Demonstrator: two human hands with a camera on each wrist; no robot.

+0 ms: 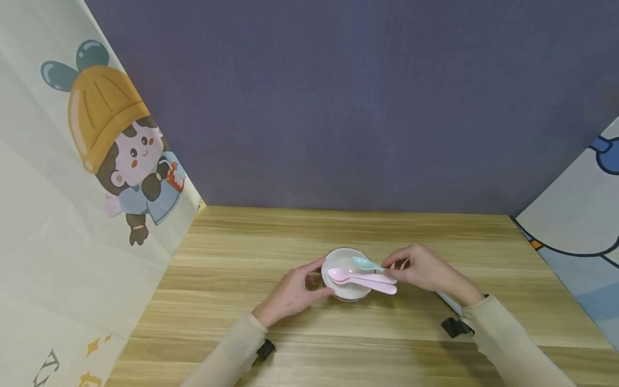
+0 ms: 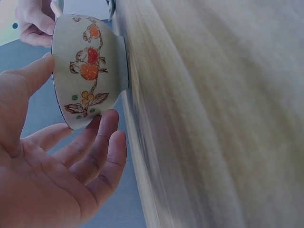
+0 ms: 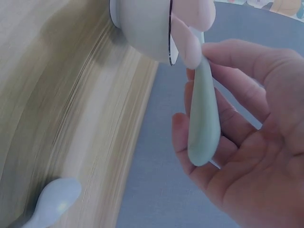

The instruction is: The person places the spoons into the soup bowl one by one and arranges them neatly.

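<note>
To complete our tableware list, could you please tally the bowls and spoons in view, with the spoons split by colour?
Bowl: 1
Pink spoons: 2
Pale blue-green spoon: 1
Whitish spoon-shaped item, partly cut off in the right wrist view: 1
Total: 5

We seem to be in a booth-like work corner, since a wood-grain table (image 1: 271,231) meets a plain dark wall (image 1: 309,107) between a left panel (image 1: 43,172) and a right panel (image 1: 575,199), both cartoon-printed, though whether at home or in a studio we cannot tell.
</note>
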